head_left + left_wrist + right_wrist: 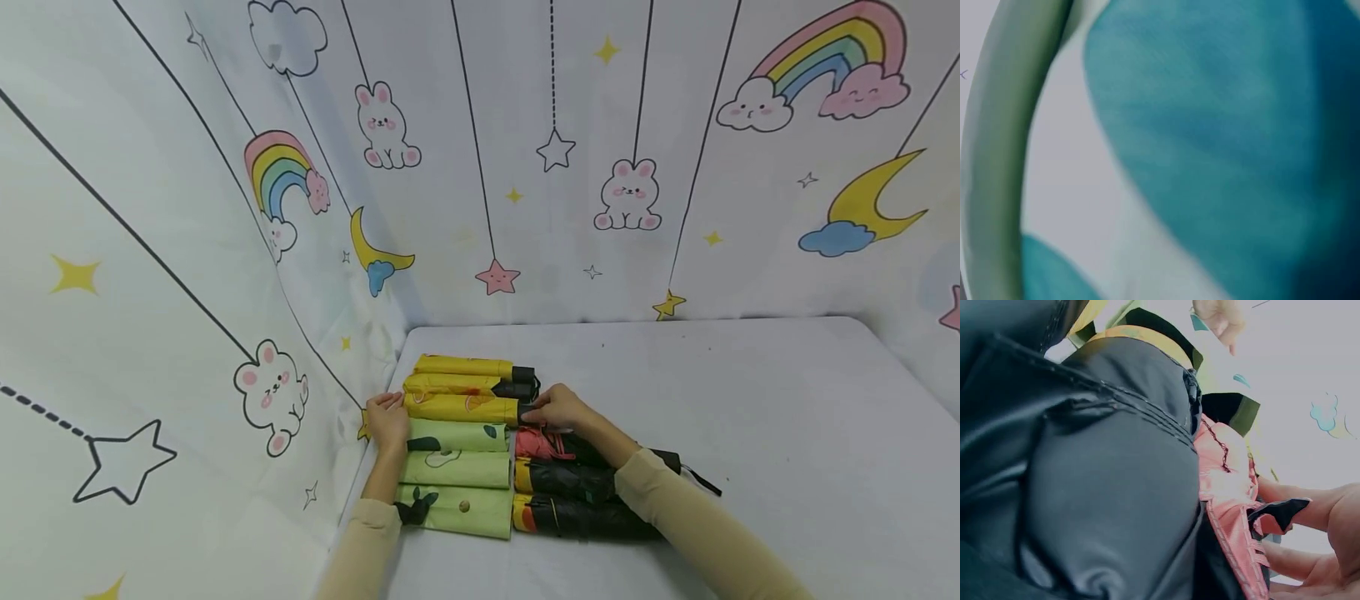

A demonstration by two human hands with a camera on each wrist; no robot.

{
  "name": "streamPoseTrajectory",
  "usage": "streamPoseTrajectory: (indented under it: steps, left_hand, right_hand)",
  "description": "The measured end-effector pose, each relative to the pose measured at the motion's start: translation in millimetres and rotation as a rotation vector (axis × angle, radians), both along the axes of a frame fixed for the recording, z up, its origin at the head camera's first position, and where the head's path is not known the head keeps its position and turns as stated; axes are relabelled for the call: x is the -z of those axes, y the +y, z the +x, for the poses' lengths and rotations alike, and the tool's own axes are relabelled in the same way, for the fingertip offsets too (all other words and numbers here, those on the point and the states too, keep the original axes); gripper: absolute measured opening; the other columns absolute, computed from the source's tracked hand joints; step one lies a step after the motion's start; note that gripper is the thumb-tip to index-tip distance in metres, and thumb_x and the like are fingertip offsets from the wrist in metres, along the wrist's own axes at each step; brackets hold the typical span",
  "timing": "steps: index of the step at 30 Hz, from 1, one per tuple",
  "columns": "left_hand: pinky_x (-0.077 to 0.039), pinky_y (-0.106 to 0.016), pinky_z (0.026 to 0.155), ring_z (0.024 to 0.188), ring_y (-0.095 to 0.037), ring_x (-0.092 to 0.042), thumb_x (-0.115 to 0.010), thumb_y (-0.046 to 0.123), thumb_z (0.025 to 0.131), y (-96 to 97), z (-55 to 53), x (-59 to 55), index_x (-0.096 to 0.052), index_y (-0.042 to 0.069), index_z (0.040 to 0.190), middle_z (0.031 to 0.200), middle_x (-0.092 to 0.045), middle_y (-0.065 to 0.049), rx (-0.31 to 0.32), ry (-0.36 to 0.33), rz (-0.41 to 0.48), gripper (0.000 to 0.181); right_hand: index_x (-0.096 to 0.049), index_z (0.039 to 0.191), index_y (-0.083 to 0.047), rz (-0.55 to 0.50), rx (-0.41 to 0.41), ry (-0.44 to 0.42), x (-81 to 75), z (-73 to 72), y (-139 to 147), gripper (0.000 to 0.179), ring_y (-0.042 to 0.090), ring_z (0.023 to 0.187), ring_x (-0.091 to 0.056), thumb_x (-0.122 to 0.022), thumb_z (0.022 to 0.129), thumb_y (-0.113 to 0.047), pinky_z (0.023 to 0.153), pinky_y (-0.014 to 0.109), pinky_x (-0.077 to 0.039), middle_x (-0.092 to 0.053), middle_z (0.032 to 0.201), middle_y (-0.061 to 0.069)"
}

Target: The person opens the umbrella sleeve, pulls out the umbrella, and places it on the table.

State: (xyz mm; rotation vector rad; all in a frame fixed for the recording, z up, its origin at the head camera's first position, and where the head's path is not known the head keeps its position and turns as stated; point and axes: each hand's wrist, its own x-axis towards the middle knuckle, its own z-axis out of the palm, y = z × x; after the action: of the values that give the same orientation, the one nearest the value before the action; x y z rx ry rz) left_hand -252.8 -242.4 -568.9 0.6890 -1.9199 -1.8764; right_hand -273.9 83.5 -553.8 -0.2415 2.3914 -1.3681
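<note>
Folded umbrellas in yellow covers lie in a stack of rows at the far left of the white table. The nearest yellow umbrella [461,407], printed with orange slices, has both hands at its ends. My left hand [388,423] has its fingertips right at the left end. At the other end, my right hand [562,408] pinches the black handle [524,412]. Below them lie several light green covers [468,469], with black folded umbrellas [570,481] to their right. A pink strap or cloth [540,443] shows under my right wrist. Green and teal cloth fills the left wrist view.
Two more yellow umbrellas [459,367] lie behind. One wrist strap [701,479] trails from a black umbrella on the right. The white table [750,400] extends to the right, with a printed curtain [465,167] along its back and left sides.
</note>
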Motion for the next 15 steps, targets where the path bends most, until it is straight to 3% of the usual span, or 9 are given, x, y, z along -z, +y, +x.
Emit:
streamPoseTrajectory:
  steps: [3,7,9,12,15]
  left_hand:
    - [-0.051,-0.047,0.108,0.128,-0.038,-0.062,-0.043,-0.018,0.094,-0.9,0.4,-0.6,-0.046,-0.01,0.136,0.132,-0.059,-0.028,-0.006,-0.002,-0.019,0.042]
    - [-0.052,-0.045,0.107,0.126,-0.039,-0.063,-0.043,-0.017,0.094,-1.7,1.2,-0.2,-0.047,-0.011,0.135,0.131,-0.06,-0.028,-0.006,-0.005,-0.029,0.041]
    - [-0.053,-0.044,0.105,0.126,-0.039,-0.063,-0.043,-0.017,0.094,-2.0,1.8,0.4,-0.047,-0.01,0.135,0.131,-0.06,-0.028,-0.003,-0.012,-0.023,0.042]
    - [-0.054,-0.042,0.102,0.126,-0.038,-0.063,-0.044,-0.017,0.093,-2.9,2.1,1.6,-0.047,-0.01,0.136,0.131,-0.061,-0.026,-0.003,-0.021,-0.027,0.043]
    - [-0.054,-0.041,0.099,0.125,-0.037,-0.064,-0.044,-0.017,0.093,-4.2,2.7,2.5,-0.047,-0.009,0.136,0.131,-0.062,-0.025,-0.008,-0.019,-0.03,0.044]
  right_hand:
    - [-0.064,0.134,0.011,-0.058,0.01,-0.056,1.9,0.3,-2.0,0.053,0.011,0.044,-0.039,-0.077,0.097,-0.025,0.047,0.025,-0.039,-0.072,0.079,0.008]
    - [-0.063,0.138,0.007,-0.118,0.049,-0.105,4.6,-0.8,-3.9,0.054,0.011,0.045,-0.034,-0.074,0.099,-0.029,0.046,0.026,-0.034,-0.062,0.067,0.005]
    - [-0.066,0.135,0.005,-0.14,0.081,-0.119,4.9,-1.5,-4.2,0.052,0.012,0.047,-0.035,-0.075,0.099,-0.031,0.049,0.028,-0.037,-0.064,0.069,0.003]
    - [-0.07,0.131,0.003,-0.179,0.12,-0.133,3.8,-2.2,-4.3,0.05,0.012,0.058,-0.054,-0.078,0.096,-0.033,0.058,0.031,-0.053,-0.073,0.083,0.005]
    - [-0.072,0.128,0.001,-0.213,0.131,-0.138,3.5,-3.0,-4.9,0.05,0.024,0.088,-0.073,-0.079,0.095,-0.036,0.079,0.042,-0.063,-0.077,0.105,0.013]
